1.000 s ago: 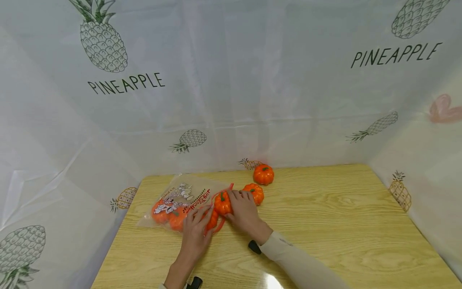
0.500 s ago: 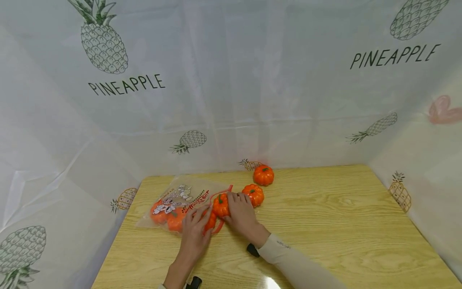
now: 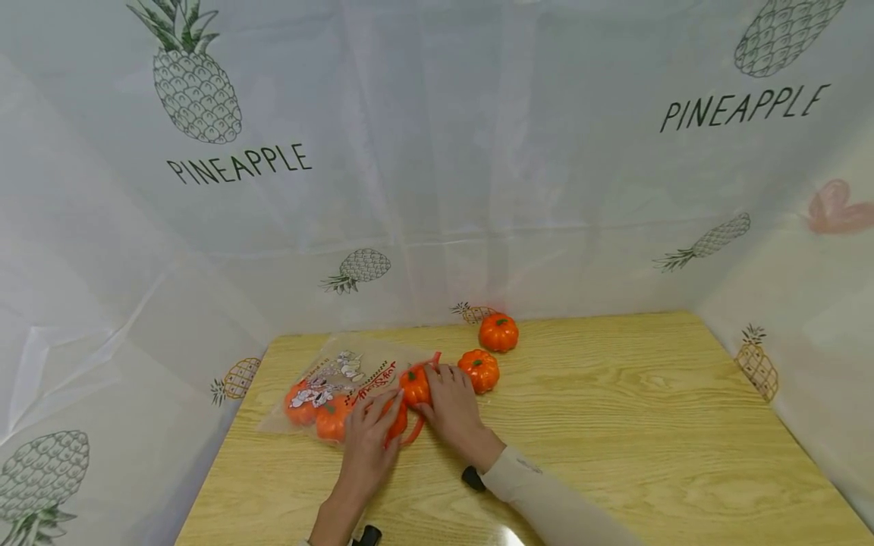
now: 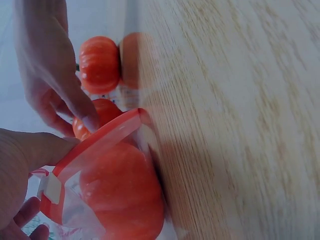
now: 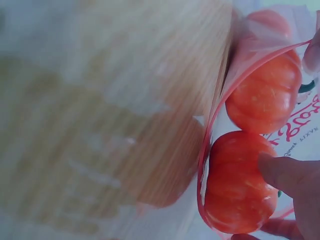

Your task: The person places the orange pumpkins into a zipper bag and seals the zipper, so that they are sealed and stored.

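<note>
A clear zip bag (image 3: 366, 351) with a red-edged mouth lies on the table, several small orange toy pumpkins (image 3: 332, 418) inside it. My left hand (image 3: 369, 436) pinches the bag's upper edge near the white slider (image 4: 51, 187). With thumb and fingers, my right hand (image 3: 452, 406) grips another pumpkin (image 3: 413, 386) right at the mouth. In the right wrist view this gripped pumpkin (image 5: 240, 182) sits within the red rim (image 5: 206, 150), against a pumpkin (image 5: 265, 95) deeper in the bag. The right fingers hide part of it.
Two more pumpkins rest outside the bag: one (image 3: 479, 371) just beyond the right hand, the other (image 3: 499, 333) at the table's back edge. White pineapple-print sheeting (image 3: 519, 189) stands around the wooden table (image 3: 649, 425).
The right hand has moved slightly left with its pumpkin, further into the bag's mouth. A gap now shows between that hand and the pumpkin beyond it. The left hand stays in place.
</note>
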`<state>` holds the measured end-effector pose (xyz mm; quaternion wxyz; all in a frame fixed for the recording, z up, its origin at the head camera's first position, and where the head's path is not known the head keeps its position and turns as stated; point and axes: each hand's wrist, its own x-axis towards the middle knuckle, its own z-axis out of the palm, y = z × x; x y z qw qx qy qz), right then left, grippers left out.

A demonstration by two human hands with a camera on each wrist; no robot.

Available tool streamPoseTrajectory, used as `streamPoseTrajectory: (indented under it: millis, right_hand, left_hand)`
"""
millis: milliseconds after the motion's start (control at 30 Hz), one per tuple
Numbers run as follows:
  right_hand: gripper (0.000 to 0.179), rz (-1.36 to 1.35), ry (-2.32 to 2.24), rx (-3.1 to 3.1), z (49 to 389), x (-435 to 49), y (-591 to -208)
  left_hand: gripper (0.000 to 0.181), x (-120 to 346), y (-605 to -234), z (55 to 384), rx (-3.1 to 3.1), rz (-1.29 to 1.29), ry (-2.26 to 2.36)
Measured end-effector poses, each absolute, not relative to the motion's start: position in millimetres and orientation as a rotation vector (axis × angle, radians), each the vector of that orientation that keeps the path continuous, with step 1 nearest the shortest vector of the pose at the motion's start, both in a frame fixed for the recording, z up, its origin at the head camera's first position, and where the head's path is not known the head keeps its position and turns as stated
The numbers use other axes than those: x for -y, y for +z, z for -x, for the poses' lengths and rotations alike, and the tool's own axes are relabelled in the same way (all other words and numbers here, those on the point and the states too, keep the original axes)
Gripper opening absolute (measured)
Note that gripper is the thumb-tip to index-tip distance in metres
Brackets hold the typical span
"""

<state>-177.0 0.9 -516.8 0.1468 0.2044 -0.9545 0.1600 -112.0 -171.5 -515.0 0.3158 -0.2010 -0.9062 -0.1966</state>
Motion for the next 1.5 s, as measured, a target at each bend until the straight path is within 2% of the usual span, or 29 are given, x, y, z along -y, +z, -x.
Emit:
streamPoseTrajectory:
  millis: [133, 367, 667, 900, 1200, 1500]
  right_hand:
    - [0.069, -0.524, 0.493, 2.737, 170.2, -5.2, -518.8]
    - [0.048, -0.438, 0.486, 2.734, 158.0, -6.6, -519.1]
    - [0.062, -0.51, 0.524, 2.796, 155.6, -0.3, -515.9]
    - [0.055, -0.478, 0.56, 2.787, 157.2, -0.5, -522.4]
    - [0.055, -0.538, 0.596, 2.788, 161.2, 1.9, -524.8]
    - [0.065, -0.717, 0.608, 2.803, 163.4, -0.3, -524.5]
  left_hand:
    - [0.08, 171.3, -515.9, 111.6, 2.396, 0.524, -0.526]
    - [0.081, 171.9, -517.3, 112.0, 2.394, 0.528, -0.529]
    - [0.08, 171.4, -518.9, 112.5, 2.398, 0.528, -0.522]
    - [0.081, 171.0, -518.1, 112.2, 2.402, 0.54, -0.535]
    - [0.08, 169.5, -519.5, 113.0, 2.374, 0.549, -0.529]
    - [0.081, 170.4, -519.3, 114.6, 2.371, 0.564, -0.525]
